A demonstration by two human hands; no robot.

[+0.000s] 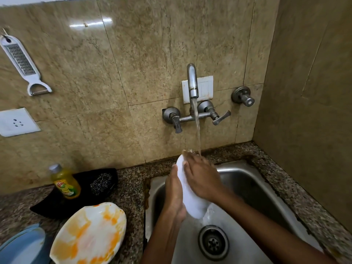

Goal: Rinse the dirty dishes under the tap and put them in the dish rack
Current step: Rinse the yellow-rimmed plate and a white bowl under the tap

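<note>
Over the sink (pixel 247 180), under the running tap (pixel 192 80): I hold a white plate (pixel 192 199) nearly on edge, tilted, its upper rim just beside the falling water stream (pixel 198 130). My left hand (pixel 175 195) has its grip closed on the plate from the left and beneath, palm against the back face, thumb tip showing at the upper rim. My right hand (pixel 202 178) lies flat on the front face, fingers spread toward the top edge where the stream lands; this grip presses on the plate rather than clasping it. Water runs off the plate's lower rim into the steel basin, above the drain (pixel 213 242). Both forearms enter from the bottom of the view. On the granite worktop (pixel 131 187) left of the sink lies a second white plate (pixel 89 235), smeared with orange residue. Beside it, at the bottom left corner, the edge of a blue dish (pixel 22 244). Behind these sits a black tray (pixel 57 204) carrying a yellow dish-soap bottle (pixel 65 183) and a dark scrubber (pixel 101 182). On the tiled wall: a white grater (pixel 21 61) hanging from a hook, a socket (pixel 17 121), and a separate valve (pixel 243 97) right of the tap. The dish rack is not in view.
</note>
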